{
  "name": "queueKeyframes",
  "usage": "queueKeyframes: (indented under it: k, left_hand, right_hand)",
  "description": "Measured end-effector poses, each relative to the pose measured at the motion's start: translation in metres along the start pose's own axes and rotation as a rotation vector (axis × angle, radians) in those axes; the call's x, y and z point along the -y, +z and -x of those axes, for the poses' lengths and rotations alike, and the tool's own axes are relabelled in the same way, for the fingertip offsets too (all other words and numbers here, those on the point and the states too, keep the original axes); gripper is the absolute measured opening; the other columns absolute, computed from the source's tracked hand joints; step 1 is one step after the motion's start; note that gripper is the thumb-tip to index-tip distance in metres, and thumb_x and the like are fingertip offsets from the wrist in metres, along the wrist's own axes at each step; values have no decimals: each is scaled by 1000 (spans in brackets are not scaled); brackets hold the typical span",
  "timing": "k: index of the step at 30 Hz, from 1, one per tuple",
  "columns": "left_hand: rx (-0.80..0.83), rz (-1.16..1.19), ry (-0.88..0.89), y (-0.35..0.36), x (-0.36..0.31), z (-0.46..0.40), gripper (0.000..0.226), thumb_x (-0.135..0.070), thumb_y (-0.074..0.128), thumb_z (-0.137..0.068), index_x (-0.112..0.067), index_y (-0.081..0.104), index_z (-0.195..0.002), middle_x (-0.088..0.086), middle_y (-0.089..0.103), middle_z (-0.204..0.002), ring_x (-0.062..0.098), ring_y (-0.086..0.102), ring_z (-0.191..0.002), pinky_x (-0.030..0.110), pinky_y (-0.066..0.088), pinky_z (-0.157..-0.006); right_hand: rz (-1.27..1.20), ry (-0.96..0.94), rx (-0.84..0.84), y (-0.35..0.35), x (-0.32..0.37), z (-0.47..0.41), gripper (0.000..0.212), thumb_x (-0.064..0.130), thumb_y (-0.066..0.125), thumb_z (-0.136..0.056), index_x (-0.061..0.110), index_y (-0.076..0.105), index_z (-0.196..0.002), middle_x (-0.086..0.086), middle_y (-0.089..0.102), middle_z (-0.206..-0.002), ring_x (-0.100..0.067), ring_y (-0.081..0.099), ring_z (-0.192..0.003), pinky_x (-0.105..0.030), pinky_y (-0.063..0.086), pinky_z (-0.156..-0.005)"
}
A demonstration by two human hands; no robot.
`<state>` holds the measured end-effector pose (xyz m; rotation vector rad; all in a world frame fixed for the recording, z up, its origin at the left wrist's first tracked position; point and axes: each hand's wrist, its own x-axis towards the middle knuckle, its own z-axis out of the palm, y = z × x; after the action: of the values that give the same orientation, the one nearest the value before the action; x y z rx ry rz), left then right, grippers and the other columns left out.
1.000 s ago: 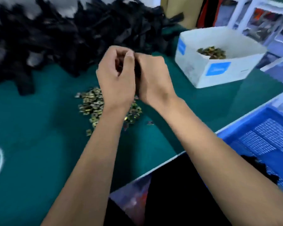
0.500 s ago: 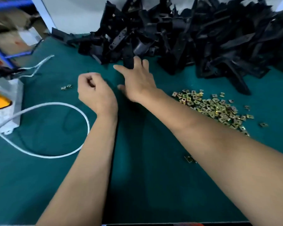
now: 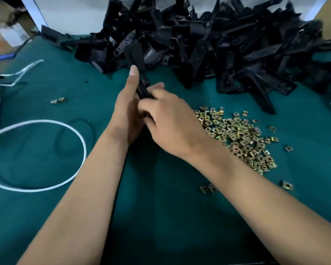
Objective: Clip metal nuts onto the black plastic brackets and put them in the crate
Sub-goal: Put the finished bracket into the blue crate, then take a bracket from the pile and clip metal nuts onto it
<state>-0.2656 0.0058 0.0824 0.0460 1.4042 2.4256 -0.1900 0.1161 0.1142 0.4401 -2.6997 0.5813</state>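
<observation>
Two stray nuts (image 3: 208, 188) on the green worktop (image 3: 161, 217), nearest, under the right forearm. Left hand (image 3: 127, 111) and right hand (image 3: 171, 122) pressed close together, both gripping one black bracket (image 3: 143, 87), left thumb stretched up along it, right fingers curled over its lower end. Pile of metal nuts (image 3: 239, 134) just right of the right hand. White cable loop (image 3: 46, 155) well left of the left hand. Beyond the hands, heap of black brackets (image 3: 208, 43).
</observation>
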Motion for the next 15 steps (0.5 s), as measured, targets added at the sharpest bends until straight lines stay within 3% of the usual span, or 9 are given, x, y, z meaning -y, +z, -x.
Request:
queueKeyframes:
  k: [2, 4, 7, 9, 12, 15]
  left_hand:
    - [-1, 0, 18, 6, 1, 4, 48, -54, 62, -95, -8, 61, -110, 6, 74, -117, 24, 73, -103, 39, 60, -85]
    - [-24, 45, 11, 11, -3, 7, 31, -39, 62, -98, -8, 62, -101, 6, 75, -96, 21, 70, -78, 33, 59, -72]
    - [-102, 172, -12, 11, -11, 8, 25, -32, 45, -101, -8, 52, -100, 13, 73, -89, 17, 59, -56, 23, 49, -57]
    - [-105, 205, -49, 8, -12, 9, 27, -32, 38, -100, -7, 48, -106, 17, 70, -93, 18, 57, -58, 19, 46, -50]
    - [-69, 204, -106, 3, -8, 10, 33, -28, 34, -98, -3, 54, -107, 22, 64, -102, 25, 62, -70, 23, 54, -57]
    - [-20, 130, -120, 2, -7, 9, 48, -25, 31, -97, 5, 66, -114, 20, 60, -103, 29, 61, -87, 34, 60, -75]
  right_hand:
    - [49, -100, 115, -9, -7, 12, 7, 21, 66, -96, 19, 72, -100, -5, 54, -116, -28, 57, -108, -46, 53, -84]
    - [-62, -177, 162, -18, -21, 21, 8, 26, 71, -95, 23, 78, -98, -3, 57, -123, -19, 51, -119, -39, 48, -99]
    - [-269, -145, 33, -26, -44, 29, 8, 20, 74, -93, 18, 81, -95, 0, 68, -119, -14, 58, -112, -29, 45, -101]
    - [-127, -31, -6, -28, -66, 29, 17, 23, 71, -96, 20, 78, -111, 3, 69, -118, -18, 55, -113, -32, 44, -100]
    - [113, 172, 152, -27, -92, 28, 38, 30, 64, -101, 25, 65, -138, 6, 62, -131, -23, 43, -124, -44, 42, -106]
    - [10, 217, 148, -26, -98, 29, 21, 25, 70, -97, 25, 75, -118, 5, 64, -112, -20, 50, -114, -45, 45, -102]
